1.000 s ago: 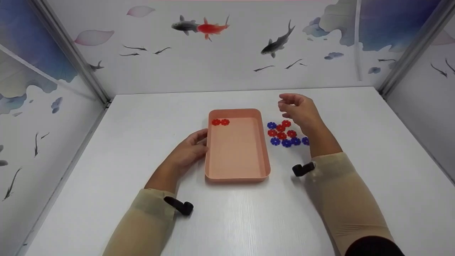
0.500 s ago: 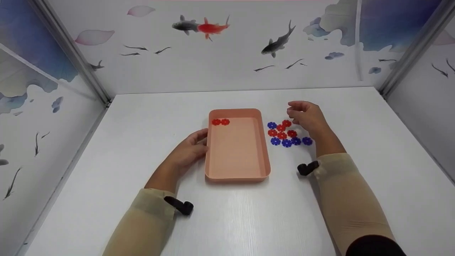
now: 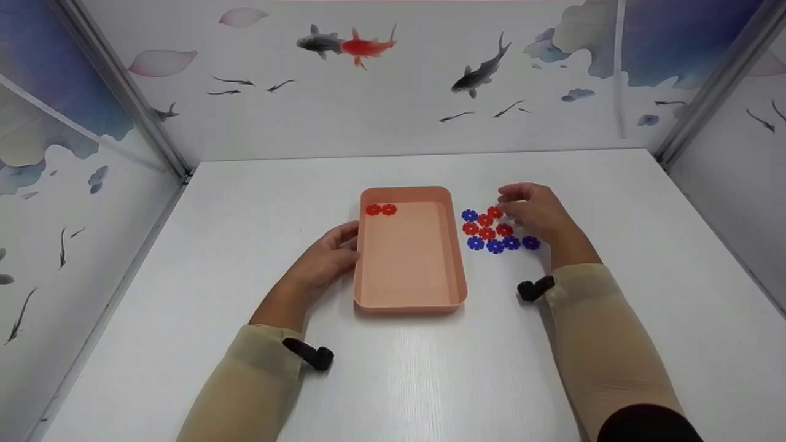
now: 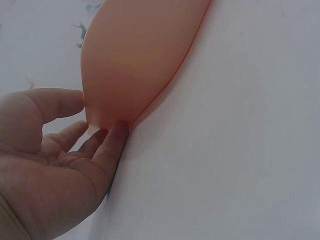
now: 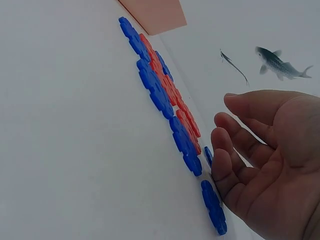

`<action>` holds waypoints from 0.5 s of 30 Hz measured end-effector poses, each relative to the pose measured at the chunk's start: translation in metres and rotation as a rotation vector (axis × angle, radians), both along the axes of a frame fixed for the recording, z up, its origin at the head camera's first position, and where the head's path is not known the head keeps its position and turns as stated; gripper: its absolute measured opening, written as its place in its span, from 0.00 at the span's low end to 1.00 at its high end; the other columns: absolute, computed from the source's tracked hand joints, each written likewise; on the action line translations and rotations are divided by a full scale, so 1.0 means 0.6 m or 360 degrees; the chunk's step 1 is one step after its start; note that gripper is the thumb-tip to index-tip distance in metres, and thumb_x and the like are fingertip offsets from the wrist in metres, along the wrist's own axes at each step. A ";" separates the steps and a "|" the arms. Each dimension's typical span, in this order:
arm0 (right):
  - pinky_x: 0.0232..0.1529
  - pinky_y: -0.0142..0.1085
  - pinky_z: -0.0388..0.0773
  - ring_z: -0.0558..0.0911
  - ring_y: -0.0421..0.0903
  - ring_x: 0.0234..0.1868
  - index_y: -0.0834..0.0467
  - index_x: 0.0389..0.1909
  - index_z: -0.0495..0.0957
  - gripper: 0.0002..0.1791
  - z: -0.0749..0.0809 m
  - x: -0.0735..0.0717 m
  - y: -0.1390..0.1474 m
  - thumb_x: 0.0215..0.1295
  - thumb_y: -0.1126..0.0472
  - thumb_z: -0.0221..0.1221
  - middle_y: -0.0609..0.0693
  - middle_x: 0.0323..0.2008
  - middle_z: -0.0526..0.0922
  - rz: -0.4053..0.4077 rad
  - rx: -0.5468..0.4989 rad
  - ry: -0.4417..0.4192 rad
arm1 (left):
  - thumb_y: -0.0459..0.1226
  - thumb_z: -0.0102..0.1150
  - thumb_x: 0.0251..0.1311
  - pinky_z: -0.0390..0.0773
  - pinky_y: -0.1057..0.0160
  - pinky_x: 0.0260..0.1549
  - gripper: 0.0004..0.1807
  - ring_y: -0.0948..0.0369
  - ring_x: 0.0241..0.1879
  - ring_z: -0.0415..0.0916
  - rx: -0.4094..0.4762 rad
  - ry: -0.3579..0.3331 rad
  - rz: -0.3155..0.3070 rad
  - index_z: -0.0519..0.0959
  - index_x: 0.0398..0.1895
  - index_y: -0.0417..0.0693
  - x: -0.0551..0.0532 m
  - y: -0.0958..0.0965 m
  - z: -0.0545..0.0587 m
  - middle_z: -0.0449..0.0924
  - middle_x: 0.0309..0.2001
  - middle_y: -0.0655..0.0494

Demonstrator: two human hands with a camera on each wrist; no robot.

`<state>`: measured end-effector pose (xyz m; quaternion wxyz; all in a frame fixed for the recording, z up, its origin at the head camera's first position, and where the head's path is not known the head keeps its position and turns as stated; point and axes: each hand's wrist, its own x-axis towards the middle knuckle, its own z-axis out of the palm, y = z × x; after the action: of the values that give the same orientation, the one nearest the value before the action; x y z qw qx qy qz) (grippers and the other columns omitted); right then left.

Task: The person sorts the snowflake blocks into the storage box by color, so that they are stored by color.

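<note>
While left fingers (image 4: 111,150) loosely touch the tray (image 3: 409,258), right fingers (image 5: 225,170) (seemingly empty) bend slightly near flower discs (image 3: 487,234).

Salmon-pink tray (image 3: 408,264), red and blue on white.
The tray is plain pink, deeper along its far inner wall; the two flower-shaped discs (image 3: 389,210) inside it are red, while the loose pile beside it mixes red pieces (image 3: 487,233) with blue pieces (image 3: 495,246). The table (image 3: 381,380) is white with faint streaky grain, the sleeves (image 3: 236,387) beige. Behind, the white wall (image 3: 393,116) carries printed grey fish (image 3: 479,77) (a red fish (image 3: 367,48) overlaps another), pink petals (image 3: 163,63) and blue washes (image 3: 688,43).
</note>
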<state>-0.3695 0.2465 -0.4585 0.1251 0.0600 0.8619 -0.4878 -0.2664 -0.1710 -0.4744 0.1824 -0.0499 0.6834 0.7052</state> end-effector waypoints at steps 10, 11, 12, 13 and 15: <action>0.70 0.50 0.80 0.78 0.54 0.66 0.45 0.73 0.74 0.25 -0.002 -0.004 -0.003 0.78 0.53 0.62 0.52 0.69 0.77 0.0081 0.0099 -0.0005 | 0.32 0.67 0.66 0.73 0.56 0.76 0.41 0.62 0.77 0.70 -0.0033 0.0008 0.0009 0.66 0.81 0.62 0.002 0.000 0.002 0.68 0.80 0.61; 0.70 0.51 0.80 0.77 0.55 0.67 0.45 0.73 0.74 0.26 -0.002 -0.005 -0.004 0.77 0.54 0.63 0.52 0.70 0.77 0.0087 0.0113 -0.0007 | 0.32 0.68 0.66 0.74 0.56 0.76 0.41 0.62 0.77 0.70 -0.0038 0.0007 0.0007 0.66 0.81 0.62 0.002 0.000 0.003 0.68 0.80 0.62; 0.71 0.52 0.79 0.77 0.55 0.68 0.45 0.73 0.74 0.25 -0.002 -0.005 -0.005 0.77 0.55 0.63 0.52 0.70 0.77 0.0091 0.0128 -0.0011 | 0.33 0.68 0.66 0.74 0.56 0.76 0.41 0.62 0.77 0.70 -0.0042 0.0003 0.0007 0.66 0.81 0.63 0.003 0.000 0.003 0.68 0.80 0.62; 0.71 0.53 0.79 0.76 0.56 0.69 0.45 0.72 0.75 0.25 -0.003 -0.006 -0.005 0.77 0.55 0.63 0.52 0.70 0.77 0.0095 0.0147 -0.0013 | 0.33 0.68 0.66 0.74 0.57 0.76 0.41 0.63 0.77 0.70 -0.0047 -0.0001 0.0006 0.66 0.81 0.63 0.003 0.000 0.003 0.68 0.80 0.63; 0.73 0.56 0.77 0.75 0.58 0.71 0.45 0.73 0.75 0.26 -0.003 -0.007 -0.007 0.76 0.56 0.64 0.53 0.71 0.76 0.0116 0.0183 -0.0011 | 0.33 0.69 0.66 0.74 0.57 0.76 0.41 0.63 0.77 0.71 -0.0048 -0.0001 0.0005 0.66 0.81 0.64 0.003 0.000 0.003 0.68 0.80 0.63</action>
<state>-0.3739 0.2422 -0.4603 0.1419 0.0374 0.8897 -0.4323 -0.2645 -0.1712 -0.4724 0.1806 -0.0538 0.6938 0.6951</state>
